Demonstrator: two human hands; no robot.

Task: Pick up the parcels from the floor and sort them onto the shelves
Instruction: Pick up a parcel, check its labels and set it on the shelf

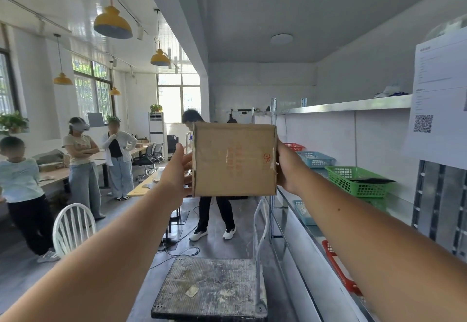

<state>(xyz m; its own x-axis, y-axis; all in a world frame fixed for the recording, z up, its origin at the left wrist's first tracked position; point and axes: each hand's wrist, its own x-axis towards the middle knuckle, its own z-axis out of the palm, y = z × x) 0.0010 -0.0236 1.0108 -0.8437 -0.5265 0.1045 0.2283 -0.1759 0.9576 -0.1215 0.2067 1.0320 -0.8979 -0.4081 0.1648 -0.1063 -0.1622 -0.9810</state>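
Observation:
A brown cardboard parcel (233, 160) with faded red print and a red handwritten mark is held up at chest height in front of me. My left hand (177, 170) presses against its left side and my right hand (286, 167) grips its right side. The metal shelves (341, 105) run along the right wall, just right of the parcel. A green basket (353, 180), a blue basket (316, 158) and a red basket (294, 146) sit on the middle shelf.
A worn flat trolley (209, 286) stands on the floor directly below the parcel. A person in black trousers (217, 210) stands behind the parcel. Three more people (80, 160) stand at the left by tables. A white chair (73, 228) is at lower left.

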